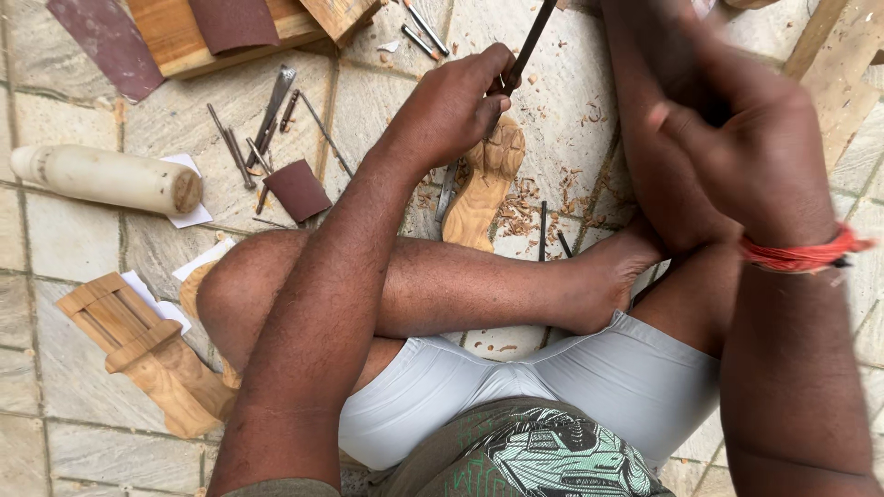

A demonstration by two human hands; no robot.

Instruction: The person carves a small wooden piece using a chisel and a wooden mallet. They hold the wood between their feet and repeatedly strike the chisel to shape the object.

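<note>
Left hand [456, 106] grips chisel [525, 51] against wooden carving [481, 184]; right hand [755, 147] raised, grasp unclear. Shavings [520, 216] scattered; carving roughly shaped, detail remains.

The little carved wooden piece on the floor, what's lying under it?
Under the carved piece: stone floor with wood shavings around and a metal tool poking out. The left hand hides its top.
</note>
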